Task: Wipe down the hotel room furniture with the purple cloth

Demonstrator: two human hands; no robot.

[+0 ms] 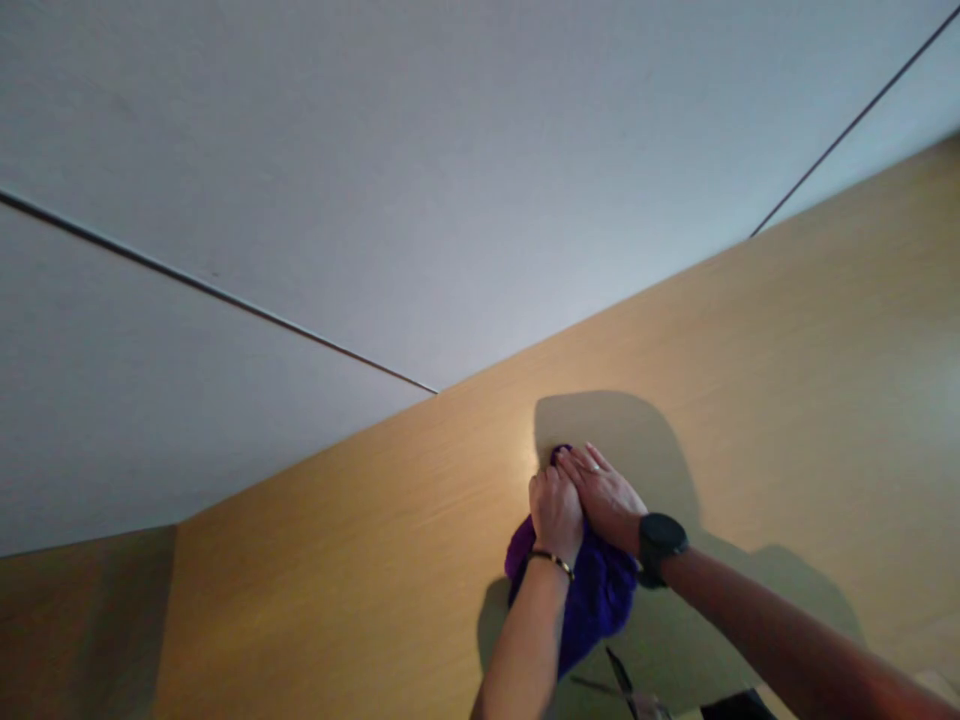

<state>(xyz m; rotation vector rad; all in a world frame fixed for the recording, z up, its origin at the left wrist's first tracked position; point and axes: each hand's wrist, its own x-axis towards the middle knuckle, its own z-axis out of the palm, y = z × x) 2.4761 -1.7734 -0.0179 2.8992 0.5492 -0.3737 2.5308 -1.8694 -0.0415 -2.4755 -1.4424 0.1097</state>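
A crumpled purple cloth (596, 605) lies on the light wood tabletop (360, 560), low and right of the middle. My left hand (556, 508), a dark bracelet at its wrist, is closed on the cloth with the fingers curled. Beside it, my right hand (609, 495) rests flat with its fingers stretched out, touching the left hand and the cloth. It has a ring on a finger and a dark watch (661, 548) at the wrist. A small tip of cloth shows past the fingertips; the cloth under both palms is hidden.
A pale grey panel wall (480, 180) with dark seams rises along the far edge of the tabletop. At the bottom edge are a thin dark object (621, 672), kind unclear, and a black item (739, 706). A darker brown surface (82, 620) lies at lower left.
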